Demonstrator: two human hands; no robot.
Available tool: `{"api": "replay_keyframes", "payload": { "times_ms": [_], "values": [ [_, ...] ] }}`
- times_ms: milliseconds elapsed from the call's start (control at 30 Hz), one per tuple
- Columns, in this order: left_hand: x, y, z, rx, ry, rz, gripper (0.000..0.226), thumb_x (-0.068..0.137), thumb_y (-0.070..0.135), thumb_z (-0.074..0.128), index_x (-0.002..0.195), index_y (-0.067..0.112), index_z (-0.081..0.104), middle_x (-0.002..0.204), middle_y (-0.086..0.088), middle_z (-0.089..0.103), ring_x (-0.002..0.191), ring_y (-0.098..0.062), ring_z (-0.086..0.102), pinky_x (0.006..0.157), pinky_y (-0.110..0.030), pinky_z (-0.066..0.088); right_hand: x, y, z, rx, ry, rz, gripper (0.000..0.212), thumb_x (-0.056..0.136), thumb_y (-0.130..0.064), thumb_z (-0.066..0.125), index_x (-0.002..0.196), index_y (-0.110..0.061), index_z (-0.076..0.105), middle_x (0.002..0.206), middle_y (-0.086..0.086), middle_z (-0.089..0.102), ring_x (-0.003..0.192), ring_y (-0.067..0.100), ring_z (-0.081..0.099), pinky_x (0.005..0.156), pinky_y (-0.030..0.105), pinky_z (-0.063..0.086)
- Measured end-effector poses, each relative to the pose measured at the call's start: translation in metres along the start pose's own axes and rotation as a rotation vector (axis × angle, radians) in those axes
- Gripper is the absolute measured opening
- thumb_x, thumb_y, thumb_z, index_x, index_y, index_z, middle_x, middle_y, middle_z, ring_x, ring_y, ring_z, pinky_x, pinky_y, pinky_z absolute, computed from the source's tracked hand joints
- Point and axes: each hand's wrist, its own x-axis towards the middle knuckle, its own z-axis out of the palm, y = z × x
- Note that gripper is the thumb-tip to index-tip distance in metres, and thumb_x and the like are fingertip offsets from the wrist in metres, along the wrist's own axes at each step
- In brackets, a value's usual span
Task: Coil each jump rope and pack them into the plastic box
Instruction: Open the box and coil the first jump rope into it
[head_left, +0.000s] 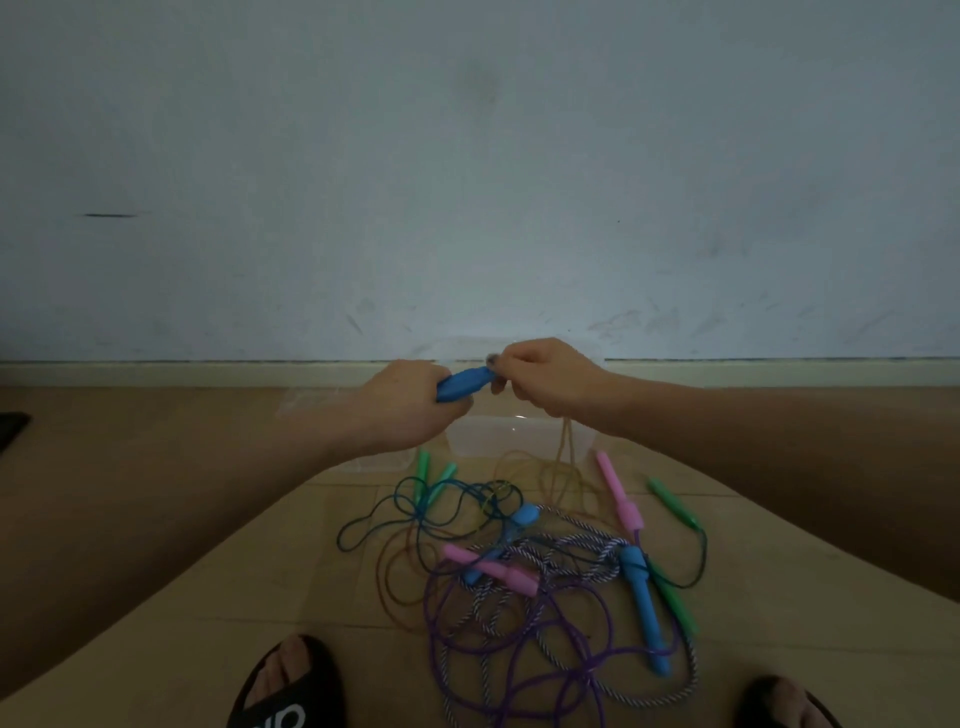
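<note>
At the far left edge a dark object (11, 423) lies on the floor (156, 441). Near the bottom, a foot in a black sandal (288, 686) shows. The left hand (410, 402) is raised above the floor, its fingers curled round a blue handle (464, 383) whose tip points right toward the other hand. The right hand (550, 376) meets that tip, fingertips pinched together on the end of a tan cord (563, 452), which hangs from under the hand down to the floor. Just behind and below both hands stands the clear box (498, 436), against the baseboard (208, 371) and wall (467, 156). On the floor nearer than the box lies a tangle of ropes (519, 571): green handles (431, 475) at its left, a dark teal cord, pink handles (621, 493), a long blue handle at right, purple and striped cords nearest. A second sandal (779, 701) sits at lower right.
</note>
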Motion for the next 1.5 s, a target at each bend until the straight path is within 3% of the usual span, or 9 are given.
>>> {"api": "replay_keyframes", "payload": {
  "times_ms": [133, 233, 400, 667, 833, 1000, 1133, 1300, 1500],
  "values": [
    [-0.004, 0.011, -0.007, -0.613, -0.103, -0.163, 0.028, 0.092, 0.025, 0.062, 0.073, 0.013, 0.046, 0.056, -0.001, 0.041, 0.042, -0.012, 0.033, 0.045, -0.025, 0.028, -0.005, -0.006, 0.003, -0.205, 0.222, -0.221, 0.052, 0.104, -0.043, 0.032, 0.078, -0.007, 0.061, 0.055, -0.005, 0.048, 0.050, 0.012, 0.043, 0.049, 0.025, 0.032],
    [-0.005, 0.014, -0.005, -0.683, -0.112, -0.194, 0.028, 0.092, 0.021, 0.061, 0.072, 0.014, 0.042, 0.052, 0.002, 0.038, 0.040, -0.011, 0.030, 0.043, -0.024, 0.025, -0.005, -0.003, 0.012, -0.251, 0.282, -0.236, 0.046, 0.105, -0.040, 0.028, 0.087, -0.011, 0.059, 0.057, -0.009, 0.047, 0.049, 0.010, 0.044, 0.048, 0.025, 0.030],
    [-0.003, 0.013, -0.001, -0.678, -0.073, -0.244, 0.022, 0.091, 0.025, 0.061, 0.078, 0.015, 0.048, 0.054, 0.001, 0.040, 0.040, -0.011, 0.031, 0.044, -0.025, 0.027, -0.007, 0.005, 0.022, -0.258, 0.222, -0.270, 0.022, 0.106, -0.030, 0.028, 0.105, -0.018, 0.046, 0.059, 0.006, 0.052, 0.046, 0.021, 0.043, 0.045, 0.035, 0.033],
    [0.000, 0.004, 0.005, -0.567, -0.003, -0.309, 0.023, 0.086, 0.029, 0.067, 0.098, 0.011, 0.060, 0.062, -0.004, 0.041, 0.048, -0.015, 0.036, 0.047, -0.028, 0.030, -0.009, 0.009, 0.029, -0.782, 0.169, -0.174, 0.018, 0.103, -0.019, 0.033, 0.115, -0.015, 0.045, 0.071, 0.002, 0.047, 0.053, 0.019, 0.045, 0.044, 0.031, 0.029],
    [-0.001, -0.001, 0.006, -0.222, 0.060, -0.242, 0.031, 0.090, 0.032, 0.061, 0.067, 0.015, 0.050, 0.057, -0.001, 0.044, 0.048, -0.016, 0.041, 0.050, -0.026, 0.031, -0.014, -0.009, 0.036, -1.050, -0.005, -0.183, 0.019, 0.098, -0.016, 0.042, 0.114, -0.014, 0.053, 0.098, 0.005, 0.063, 0.059, 0.018, 0.045, 0.048, 0.029, 0.028],
    [-0.005, -0.002, 0.010, 0.195, -0.003, -0.154, 0.024, 0.092, 0.025, 0.048, 0.079, 0.008, 0.060, 0.075, -0.010, 0.062, 0.065, -0.023, 0.054, 0.056, -0.030, 0.039, -0.018, -0.031, 0.040, -1.290, -0.114, -0.461, 0.019, 0.093, -0.008, 0.047, 0.086, -0.015, 0.064, 0.077, 0.001, 0.060, 0.052, 0.016, 0.045, 0.044, 0.028, 0.032],
    [-0.011, 0.000, 0.012, 0.484, -0.032, 0.044, 0.021, 0.088, 0.028, 0.050, 0.091, 0.013, 0.065, 0.084, -0.010, 0.068, 0.072, -0.025, 0.064, 0.060, -0.033, 0.050, -0.009, -0.031, 0.024, -1.041, -0.227, -0.597, 0.025, 0.096, -0.029, 0.049, 0.088, -0.015, 0.068, 0.075, 0.001, 0.064, 0.063, 0.019, 0.055, 0.055, 0.029, 0.041],
    [-0.014, 0.002, 0.005, 0.420, -0.038, 0.115, 0.048, 0.088, 0.067, 0.049, 0.085, 0.020, 0.058, 0.070, 0.000, 0.060, 0.062, -0.016, 0.058, 0.057, -0.033, 0.047, -0.009, -0.028, -0.003, -0.401, -0.383, -0.312, 0.029, 0.091, -0.027, 0.059, 0.071, -0.010, 0.071, 0.054, -0.006, 0.057, 0.047, 0.005, 0.041, 0.052, 0.018, 0.035],
    [-0.032, 0.007, -0.002, 0.511, 0.002, 0.210, 0.060, 0.077, 0.082, 0.046, 0.089, 0.024, 0.053, 0.075, 0.002, 0.062, 0.063, -0.015, 0.058, 0.053, -0.028, 0.042, -0.015, -0.030, 0.002, -0.245, -0.481, -0.056, 0.028, 0.088, -0.029, 0.054, 0.083, -0.014, 0.076, 0.068, -0.005, 0.070, 0.055, 0.006, 0.045, 0.054, 0.024, 0.039]
  ]
}}
